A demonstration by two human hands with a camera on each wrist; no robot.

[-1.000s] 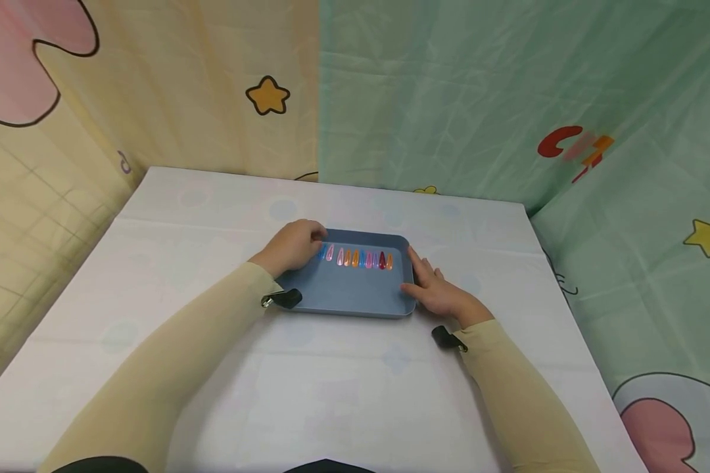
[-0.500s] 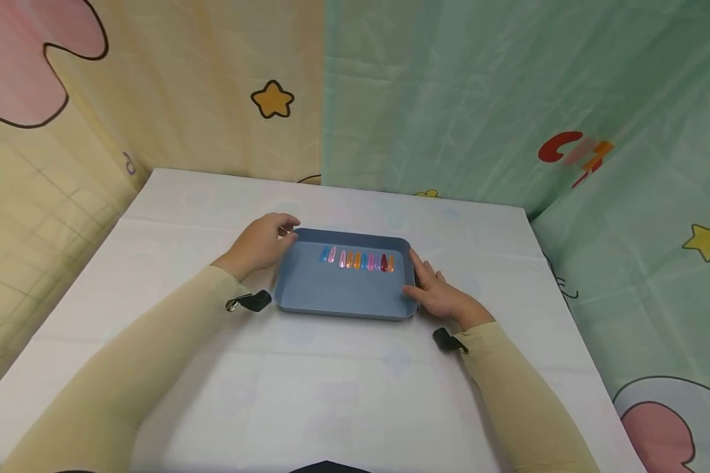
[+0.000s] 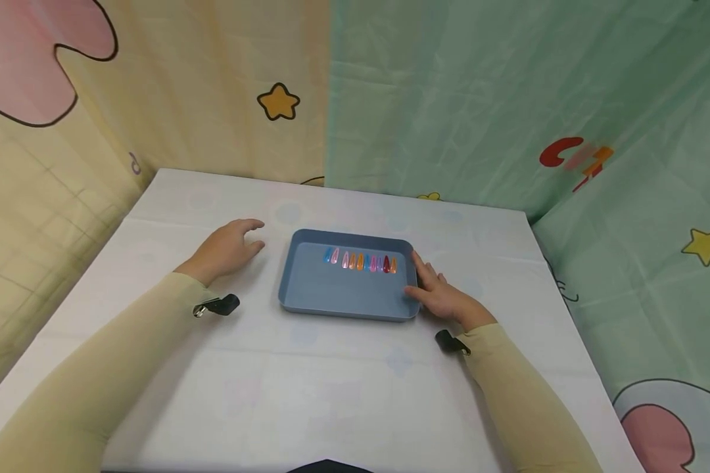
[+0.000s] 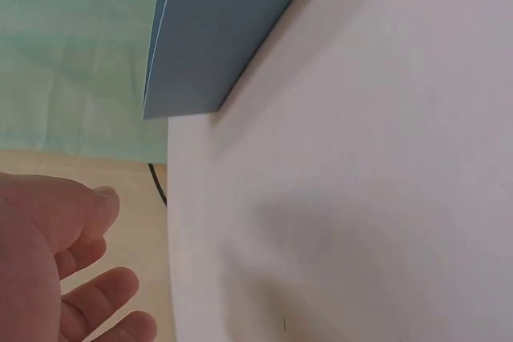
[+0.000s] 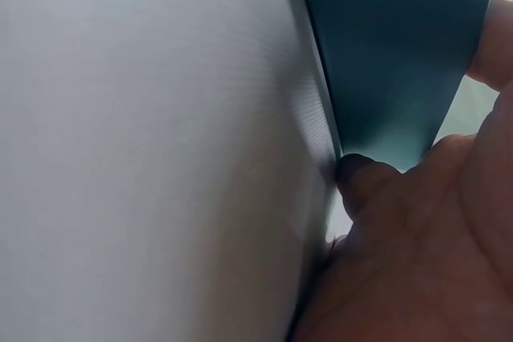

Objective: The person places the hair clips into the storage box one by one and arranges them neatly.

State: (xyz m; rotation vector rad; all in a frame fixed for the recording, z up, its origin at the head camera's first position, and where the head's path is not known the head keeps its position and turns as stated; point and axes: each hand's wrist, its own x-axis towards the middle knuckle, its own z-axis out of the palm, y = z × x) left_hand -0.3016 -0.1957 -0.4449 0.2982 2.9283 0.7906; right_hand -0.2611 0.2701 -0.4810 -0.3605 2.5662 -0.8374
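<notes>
A blue-grey rectangular tray (image 3: 349,295) lies on the white table. Along its back part runs a row of several shiny teardrop-shaped snap hair clips (image 3: 367,262) in blue, pink, orange, purple and dark red. My right hand (image 3: 444,299) holds the tray's right edge, thumb over the rim and fingers along the outer wall. In the right wrist view, a fingertip sits low against the tray wall (image 5: 393,62). To the left of the tray, my left hand (image 3: 225,253) is apart from it, fingers loosely extended with nothing in them; the tray's outer wall (image 4: 216,30) shows beyond it in the left wrist view.
A pale patterned cloth covers the table (image 3: 331,394). Behind it hang a yellow curtain (image 3: 213,79) and a green curtain (image 3: 438,98) with cartoon prints. Black clip-like pieces (image 3: 221,305) sit at both cuffs.
My left hand has let go of the area at the tray's back left corner and moved left, uncovering that corner and the leftmost clips. The right hand stays at the right edge.
</notes>
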